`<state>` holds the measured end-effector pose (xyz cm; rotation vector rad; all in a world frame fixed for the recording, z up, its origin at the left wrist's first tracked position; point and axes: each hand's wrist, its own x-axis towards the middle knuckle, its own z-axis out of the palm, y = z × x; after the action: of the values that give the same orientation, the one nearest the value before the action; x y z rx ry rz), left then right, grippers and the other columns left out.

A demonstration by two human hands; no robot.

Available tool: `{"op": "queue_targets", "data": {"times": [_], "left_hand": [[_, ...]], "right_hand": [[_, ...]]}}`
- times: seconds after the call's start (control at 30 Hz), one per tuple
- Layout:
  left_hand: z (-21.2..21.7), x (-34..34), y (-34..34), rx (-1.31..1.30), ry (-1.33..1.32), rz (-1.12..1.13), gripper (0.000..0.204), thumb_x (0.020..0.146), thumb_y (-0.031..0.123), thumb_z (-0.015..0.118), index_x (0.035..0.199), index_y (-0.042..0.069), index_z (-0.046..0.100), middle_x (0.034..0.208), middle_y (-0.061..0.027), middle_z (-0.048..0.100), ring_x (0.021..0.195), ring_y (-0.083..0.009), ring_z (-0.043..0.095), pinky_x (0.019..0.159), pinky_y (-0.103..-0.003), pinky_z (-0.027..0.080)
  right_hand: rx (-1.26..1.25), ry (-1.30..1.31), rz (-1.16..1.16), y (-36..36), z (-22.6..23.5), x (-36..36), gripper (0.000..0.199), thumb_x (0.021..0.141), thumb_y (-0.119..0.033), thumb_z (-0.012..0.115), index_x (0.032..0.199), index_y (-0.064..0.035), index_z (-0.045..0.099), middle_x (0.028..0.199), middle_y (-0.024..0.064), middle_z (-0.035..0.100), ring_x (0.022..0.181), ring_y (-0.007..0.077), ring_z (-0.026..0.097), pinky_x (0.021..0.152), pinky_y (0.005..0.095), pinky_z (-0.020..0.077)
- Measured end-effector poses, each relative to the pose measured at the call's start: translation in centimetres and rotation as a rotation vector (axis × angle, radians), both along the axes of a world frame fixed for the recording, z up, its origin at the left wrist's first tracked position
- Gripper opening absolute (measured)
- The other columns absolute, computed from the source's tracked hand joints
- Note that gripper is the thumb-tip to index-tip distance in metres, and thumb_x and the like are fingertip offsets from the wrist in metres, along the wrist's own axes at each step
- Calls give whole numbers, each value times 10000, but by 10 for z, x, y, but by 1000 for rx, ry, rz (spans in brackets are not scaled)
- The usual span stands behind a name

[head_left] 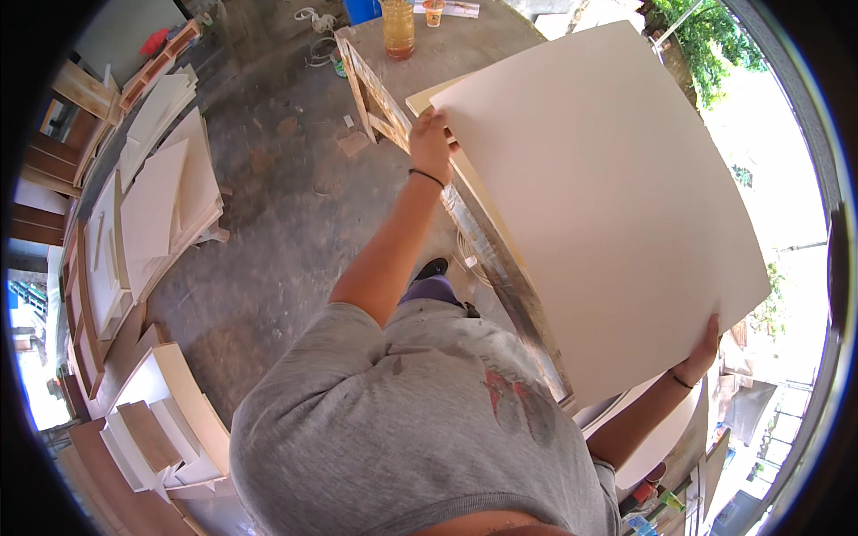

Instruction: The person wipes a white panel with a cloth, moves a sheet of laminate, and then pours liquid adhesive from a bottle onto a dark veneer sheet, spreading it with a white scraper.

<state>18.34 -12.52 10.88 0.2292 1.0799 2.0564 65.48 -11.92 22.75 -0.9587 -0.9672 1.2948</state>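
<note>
A large off-white rectangular panel (599,196) lies tilted across the right half of the view, over a workbench. My left hand (432,146) is closed on its far left corner, with the fingers curled at the edge. At the near right edge my right hand (702,355) grips the same panel, its fingers partly hidden. A tan board edge (478,189) shows just under the panel on the left. Below that runs the worn, stained edge of the workbench (509,290).
On the bench's far end stand a jar of amber liquid (399,31) and a small cup (433,12). Stacked pale boards (170,201) and an open wooden box (179,420) with offcuts are on the left. A coiled cable (470,259) hangs beside the bench.
</note>
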Motion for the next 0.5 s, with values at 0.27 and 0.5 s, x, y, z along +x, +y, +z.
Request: {"op": "queue_targets", "data": {"times": [0.27,0.5], "left_hand": [[-55,-72,19,-316,-21,-19,152,836,151,616,966,116,546,735,15,523,628,-114,523,604,-298,471],[-73,-160,46,-405,225,-214,113,842,187,627,921,114,591,733,16,540,589,-69,507,527,-205,426]], "right_hand": [[12,-274,-51,48,6,-60,377,931,-185,474,1208,70,450,1055,151,578,895,216,600,734,296,509],[-105,-178,-7,78,10,-110,343,932,-178,484,1181,57,470,1011,137,581,859,188,599,705,275,511]]}}
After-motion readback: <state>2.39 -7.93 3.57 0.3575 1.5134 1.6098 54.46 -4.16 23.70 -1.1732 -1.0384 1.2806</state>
